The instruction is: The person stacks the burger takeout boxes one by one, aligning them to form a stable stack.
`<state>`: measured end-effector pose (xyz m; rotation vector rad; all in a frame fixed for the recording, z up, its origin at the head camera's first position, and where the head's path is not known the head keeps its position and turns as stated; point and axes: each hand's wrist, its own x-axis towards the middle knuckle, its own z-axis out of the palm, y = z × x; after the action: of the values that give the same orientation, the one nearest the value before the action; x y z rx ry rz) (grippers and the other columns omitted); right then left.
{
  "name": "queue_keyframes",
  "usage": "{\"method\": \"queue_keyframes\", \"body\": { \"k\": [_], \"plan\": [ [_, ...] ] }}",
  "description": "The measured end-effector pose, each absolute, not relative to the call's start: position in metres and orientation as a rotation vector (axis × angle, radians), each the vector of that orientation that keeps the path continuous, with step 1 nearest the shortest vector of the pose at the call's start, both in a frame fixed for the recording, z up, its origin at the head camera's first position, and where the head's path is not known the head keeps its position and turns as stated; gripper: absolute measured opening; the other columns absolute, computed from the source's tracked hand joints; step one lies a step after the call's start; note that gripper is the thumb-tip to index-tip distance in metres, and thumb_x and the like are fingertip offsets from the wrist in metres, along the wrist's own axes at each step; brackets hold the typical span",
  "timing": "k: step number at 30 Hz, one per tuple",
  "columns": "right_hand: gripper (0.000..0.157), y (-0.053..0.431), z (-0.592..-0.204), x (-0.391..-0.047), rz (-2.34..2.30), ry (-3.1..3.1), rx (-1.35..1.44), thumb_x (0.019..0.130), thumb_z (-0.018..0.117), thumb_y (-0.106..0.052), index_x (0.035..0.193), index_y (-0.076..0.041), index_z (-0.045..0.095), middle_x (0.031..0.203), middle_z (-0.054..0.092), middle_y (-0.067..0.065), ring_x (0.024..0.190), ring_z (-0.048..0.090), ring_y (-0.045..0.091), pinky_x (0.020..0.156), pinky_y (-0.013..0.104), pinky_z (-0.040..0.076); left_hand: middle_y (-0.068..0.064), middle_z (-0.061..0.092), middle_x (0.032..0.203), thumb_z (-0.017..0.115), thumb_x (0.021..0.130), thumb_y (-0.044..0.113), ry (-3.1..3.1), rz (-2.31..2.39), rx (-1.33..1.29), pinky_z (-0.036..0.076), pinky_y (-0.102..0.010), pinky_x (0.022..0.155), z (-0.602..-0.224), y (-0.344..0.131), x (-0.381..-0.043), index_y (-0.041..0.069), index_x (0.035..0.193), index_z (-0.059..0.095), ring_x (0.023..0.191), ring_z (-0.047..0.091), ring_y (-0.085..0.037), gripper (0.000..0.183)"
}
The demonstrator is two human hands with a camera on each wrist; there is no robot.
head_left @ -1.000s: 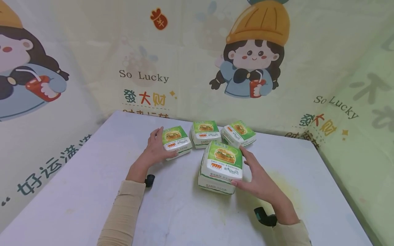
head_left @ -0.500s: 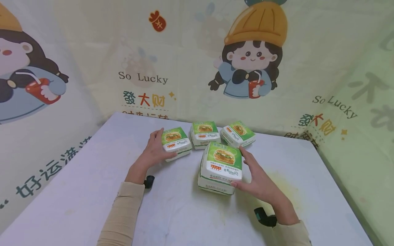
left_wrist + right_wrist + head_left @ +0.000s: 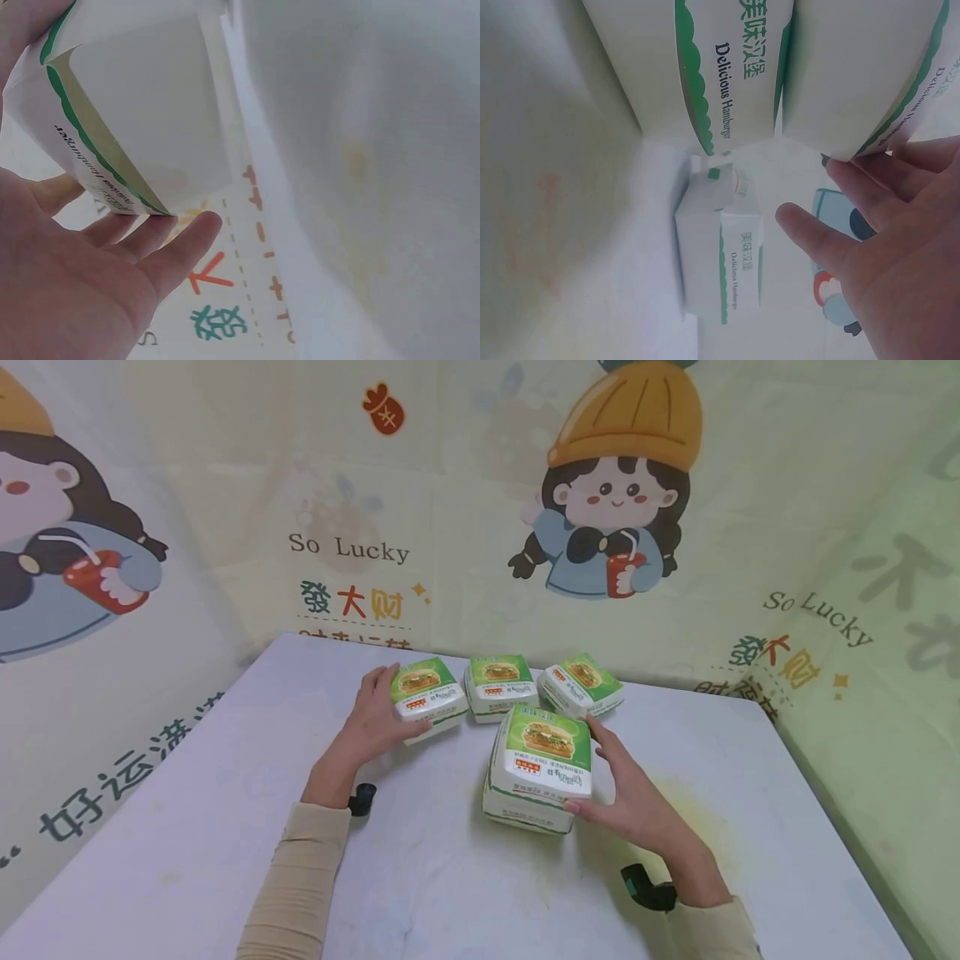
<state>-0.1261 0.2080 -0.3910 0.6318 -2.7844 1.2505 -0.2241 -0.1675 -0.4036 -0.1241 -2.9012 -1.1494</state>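
My left hand (image 3: pixel 367 714) holds a green-and-white hamburger box (image 3: pixel 427 693) at the left, thumb on its near side and fingers at its far left. In the left wrist view that box (image 3: pixel 150 112) shows its pale underside, tilted a little away from the table. Nearer the front, two such boxes stand stacked. My right hand (image 3: pixel 637 793) grips the upper box (image 3: pixel 547 747) by its right side, thumb at the front and fingers behind. The lower box (image 3: pixel 525 814) sits directly beneath it, and both show in the right wrist view as stacked.
Two more hamburger boxes stand behind the stack: one upright in the middle (image 3: pixel 501 689) and one turned askew at the right (image 3: pixel 583 685). The white table (image 3: pixel 435 893) meets a printed cloth backdrop (image 3: pixel 450 527) at its back and sides.
My left hand has raised its hamburger box slightly and tipped it back. The right hand and the stack have stayed in place.
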Motion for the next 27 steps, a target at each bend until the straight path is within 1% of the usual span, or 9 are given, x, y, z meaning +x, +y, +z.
{"method": "queue_keyframes", "body": {
  "k": [5, 12, 18, 23, 27],
  "plan": [
    [0.108, 0.208, -0.391, -0.126, 1.265, -2.786, 0.632, 0.08, 0.08, -0.036, 0.16, -0.027, 0.008, 0.163, 0.022, 0.006, 0.145, 0.03, 0.034, 0.11, 0.064, 0.035, -0.013, 0.01, 0.162, 0.081, 0.076, 0.047, -2.868, -1.163, -0.158, 0.039, -0.058, 0.109, -0.398, -0.166, -0.221, 0.017, 0.157, 0.018, 0.14, 0.031, -0.035, 0.107],
    [0.108, 0.209, -0.391, -0.127, 1.256, -2.784, 0.637, 0.08, 0.08, -0.037, 0.159, -0.031, 0.007, 0.163, 0.023, 0.005, 0.145, 0.031, 0.034, 0.109, 0.065, 0.036, -0.014, 0.013, 0.161, 0.08, 0.076, 0.047, -2.821, -1.151, -0.2, 0.039, -0.058, 0.108, -0.392, -0.163, -0.219, 0.015, 0.155, 0.023, 0.139, 0.032, -0.035, 0.103],
    [0.108, 0.208, -0.392, -0.128, 1.266, -2.782, 0.65, 0.08, 0.08, -0.036, 0.159, -0.032, 0.007, 0.163, 0.023, 0.004, 0.145, 0.03, 0.032, 0.11, 0.064, 0.035, -0.014, 0.014, 0.161, 0.079, 0.077, 0.048, -2.782, -1.147, -0.241, 0.039, -0.058, 0.108, -0.387, -0.161, -0.215, 0.016, 0.155, 0.025, 0.139, 0.032, -0.034, 0.1],
    [0.107, 0.208, -0.391, -0.129, 1.261, -2.775, 0.657, 0.08, 0.08, -0.035, 0.159, -0.031, 0.008, 0.162, 0.023, 0.004, 0.145, 0.03, 0.031, 0.111, 0.063, 0.035, -0.014, 0.015, 0.16, 0.079, 0.078, 0.045, -2.724, -1.143, -0.281, 0.038, -0.059, 0.108, -0.379, -0.158, -0.212, 0.016, 0.155, 0.026, 0.141, 0.028, -0.034, 0.097],
    [0.107, 0.208, -0.391, -0.129, 1.262, -2.772, 0.662, 0.08, 0.08, -0.035, 0.159, -0.031, 0.008, 0.162, 0.023, 0.004, 0.145, 0.031, 0.03, 0.111, 0.063, 0.035, -0.014, 0.015, 0.161, 0.079, 0.078, 0.045, -2.687, -1.173, -0.314, 0.038, -0.059, 0.109, -0.372, -0.153, -0.208, 0.018, 0.156, 0.026, 0.143, 0.027, -0.035, 0.098]
  ]
}}
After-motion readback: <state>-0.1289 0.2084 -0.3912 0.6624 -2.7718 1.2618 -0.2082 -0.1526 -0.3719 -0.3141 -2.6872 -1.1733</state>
